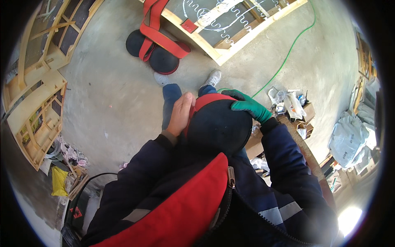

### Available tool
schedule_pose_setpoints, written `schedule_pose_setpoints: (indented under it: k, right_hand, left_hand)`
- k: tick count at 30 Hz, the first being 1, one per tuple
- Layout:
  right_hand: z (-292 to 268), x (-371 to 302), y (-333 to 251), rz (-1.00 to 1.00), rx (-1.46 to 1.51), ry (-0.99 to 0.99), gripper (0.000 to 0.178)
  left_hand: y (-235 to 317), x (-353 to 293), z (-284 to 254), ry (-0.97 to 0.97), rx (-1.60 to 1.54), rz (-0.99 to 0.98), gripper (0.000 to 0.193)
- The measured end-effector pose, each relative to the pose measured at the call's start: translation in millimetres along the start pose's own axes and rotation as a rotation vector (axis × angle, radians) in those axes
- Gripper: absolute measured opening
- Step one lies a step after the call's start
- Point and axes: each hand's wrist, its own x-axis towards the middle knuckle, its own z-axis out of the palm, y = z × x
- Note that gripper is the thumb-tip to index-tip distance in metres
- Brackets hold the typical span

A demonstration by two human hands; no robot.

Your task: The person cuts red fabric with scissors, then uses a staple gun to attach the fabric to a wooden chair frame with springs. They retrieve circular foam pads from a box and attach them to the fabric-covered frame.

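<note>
Against my body I hold a large roll of red webbing, its black round side facing up. The red band shows along its far rim. My bare left hand presses flat on the roll's left side, fingers together. On the opposite edge lies my right hand, in a green and black glove, with its fingers curved over the rim. Just beyond my shoes, two more rolls, a rear one and a front one, lie on the floor. A loose red strap trails over them towards a wooden frame.
The wooden frame at the top carries zigzag springs and a red webbing piece. A green hose crosses the floor. Cardboard boxes with scraps stand to the right; more wooden frames and a yellow bag are left.
</note>
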Motion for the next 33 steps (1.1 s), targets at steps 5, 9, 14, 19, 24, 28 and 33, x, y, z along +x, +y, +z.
schedule_pose_setpoints:
  k: [5, 9, 14, 19, 24, 28, 33]
  right_hand:
    - [-31, -29, 11, -0.050, 0.033, -0.036, 0.088]
    - [-40, -29, 22, -0.095, -0.026, -0.049, 0.089]
    - [-42, -32, 37, -0.130, -0.040, -0.065, 0.089]
    - [-34, -42, 66, -0.020, 0.113, 0.053, 0.078]
    - [-3, -11, 103, -0.007, 0.193, 0.120, 0.068]
    - [15, 13, 119, -0.008, 0.220, 0.187, 0.062]
    - [3, 54, 131, -0.090, 0.164, 0.203, 0.063]
  left_hand:
    - [12, 7, 46, 0.069, 0.137, -0.089, 0.060]
    - [10, -2, 65, 0.219, 0.072, -0.095, 0.062]
    - [-5, -17, 59, 0.391, -0.173, -0.124, 0.060]
    - [-44, -47, 33, 0.488, -0.681, -0.247, 0.061]
    - [-93, -75, 7, 0.468, -0.531, -0.338, 0.059]
    - [-101, -69, -22, 0.492, -0.391, -0.425, 0.062]
    - [-128, -37, -37, 0.613, -0.445, -0.360, 0.063]
